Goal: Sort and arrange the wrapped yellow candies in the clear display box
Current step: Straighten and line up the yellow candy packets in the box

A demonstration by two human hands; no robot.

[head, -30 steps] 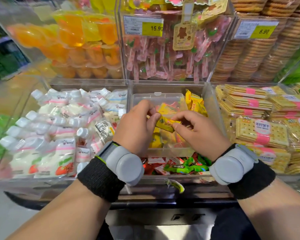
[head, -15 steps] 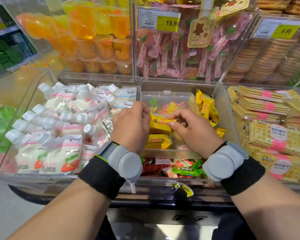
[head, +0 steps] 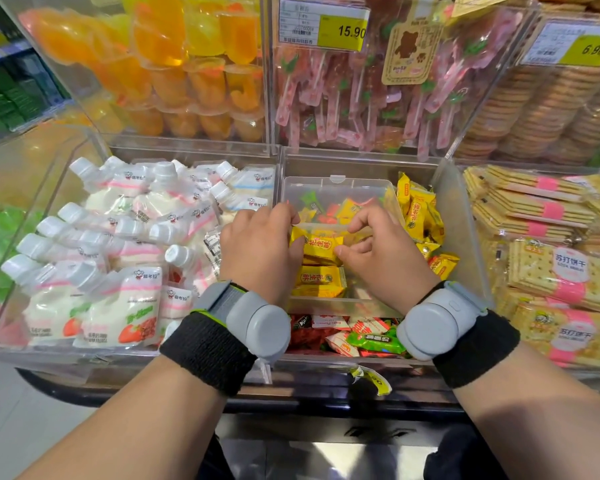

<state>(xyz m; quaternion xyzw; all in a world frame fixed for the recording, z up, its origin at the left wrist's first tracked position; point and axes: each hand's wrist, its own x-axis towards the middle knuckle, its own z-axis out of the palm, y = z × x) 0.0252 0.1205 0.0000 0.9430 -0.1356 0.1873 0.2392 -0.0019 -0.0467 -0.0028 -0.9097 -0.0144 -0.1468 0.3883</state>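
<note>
A clear display box [head: 333, 187] sits in the middle bin, divided into compartments. In its near compartment lie yellow wrapped candies; one yellow candy [head: 321, 247] is pinched at its left end by my left hand [head: 258, 251] and at its right end by my right hand [head: 383, 256]. Under it a second yellow candy [head: 319, 277] lies flat. The far compartment holds mixed green, red and yellow candies [head: 329, 207]. More yellow candies [head: 418, 211] stand loose to the right of the box.
White spouted drink pouches [head: 118, 244] fill the left bin. Cracker packs [head: 548, 258] lie in the right bin. Red and green candies [head: 354, 336] sit in front of the box. Behind are jelly cups [head: 187, 64], pink lollipops [head: 361, 98] and round biscuits [head: 541, 105].
Both hands with the yellow candy have come lower into the near compartment, onto the candy lying there. The camera has tilted down slightly.
</note>
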